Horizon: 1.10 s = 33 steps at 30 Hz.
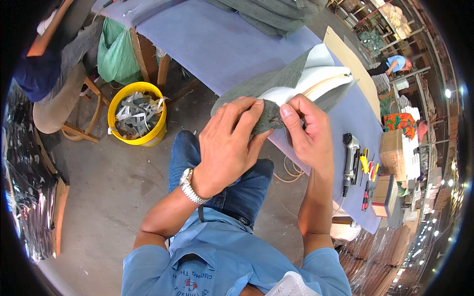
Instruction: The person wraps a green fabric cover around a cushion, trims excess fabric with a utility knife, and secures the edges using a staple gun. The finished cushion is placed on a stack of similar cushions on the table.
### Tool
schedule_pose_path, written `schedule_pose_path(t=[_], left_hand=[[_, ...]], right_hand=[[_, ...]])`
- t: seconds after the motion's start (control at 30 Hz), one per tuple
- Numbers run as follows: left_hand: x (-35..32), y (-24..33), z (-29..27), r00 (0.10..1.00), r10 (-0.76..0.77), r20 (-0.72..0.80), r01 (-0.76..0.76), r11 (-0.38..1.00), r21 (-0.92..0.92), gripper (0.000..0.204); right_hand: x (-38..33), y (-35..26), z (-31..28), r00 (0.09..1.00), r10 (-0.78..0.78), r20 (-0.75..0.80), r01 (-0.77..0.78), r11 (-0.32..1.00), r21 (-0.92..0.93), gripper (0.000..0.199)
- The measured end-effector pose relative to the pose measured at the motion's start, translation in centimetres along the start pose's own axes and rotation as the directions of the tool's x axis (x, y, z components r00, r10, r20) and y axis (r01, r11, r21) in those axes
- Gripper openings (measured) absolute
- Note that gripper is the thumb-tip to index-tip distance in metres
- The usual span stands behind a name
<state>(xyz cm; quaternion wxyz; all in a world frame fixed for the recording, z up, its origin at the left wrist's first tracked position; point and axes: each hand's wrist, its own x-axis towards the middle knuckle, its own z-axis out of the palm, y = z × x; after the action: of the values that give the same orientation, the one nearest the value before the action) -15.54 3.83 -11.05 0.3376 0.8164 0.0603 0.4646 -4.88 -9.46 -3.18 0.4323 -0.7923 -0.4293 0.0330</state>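
While both hands work at the near edge of the bench (222, 44), the left hand (228, 143) clamps down over the corner of a grey fabric cover (269, 81), fingers curled on the bunched cloth, thumb under it. Right hand (307, 132) pinches the same bunched corner from the other side, thumb and forefinger closed on the fabric, touching the left fingertips. Fabric cover is pulled over a white foam cushion piece (316, 79) with a pale wooden edge showing; the piece lies on the bench's purple-blue covering, overhanging toward the person. Silver wristwatch (191, 186) on left wrist. Person wears a light blue shirt and blue jeans. On the bench to the right of the right hand: black pneumatic staple gun (351, 160), then a few yellow- and red-handled small tools (368, 165) just beside it, and a brown cardboard box (392, 153) farther right. Folded grey fabric stack (276, 12) at the far end of the bench. On the floor left of the knees: yellow bucket (137, 114) full of grey fabric scraps, green plastic bag (114, 49) behind it, wooden stool (74, 111) near. Another person in blue (395, 63) bends over, well apart, upper right.
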Motion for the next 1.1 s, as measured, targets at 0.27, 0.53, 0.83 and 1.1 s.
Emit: schedule_pose_path(t=[0.27, 0.53, 0.83, 1.1], left_hand=[[3.0, -0.3, -1.9, 0.981, 0.106, 0.163, -0.123, 0.988, 0.098, 0.053], [4.0, -0.5, -2.6, 0.955, 0.123, 0.270, -0.154, 0.983, 0.097, 0.058], [4.3, -0.4, -2.9, 0.943, 0.123, 0.309, -0.167, 0.979, 0.119, 0.057], [4.3, 0.1, -3.3, 0.934, 0.034, 0.354, -0.081, 0.989, 0.120, 0.054]], right_hand=[[1.4, 1.8, 0.6, 0.981, -0.186, -0.056, 0.193, 0.966, 0.173, 0.018], [2.0, 2.7, 0.5, 0.958, -0.281, -0.061, 0.288, 0.936, 0.202, 0.010], [2.1, 3.9, 1.6, 0.921, -0.368, -0.126, 0.388, 0.893, 0.227, 0.015], [1.9, 3.9, 2.3, 0.907, -0.378, -0.185, 0.413, 0.884, 0.218, 0.013]])
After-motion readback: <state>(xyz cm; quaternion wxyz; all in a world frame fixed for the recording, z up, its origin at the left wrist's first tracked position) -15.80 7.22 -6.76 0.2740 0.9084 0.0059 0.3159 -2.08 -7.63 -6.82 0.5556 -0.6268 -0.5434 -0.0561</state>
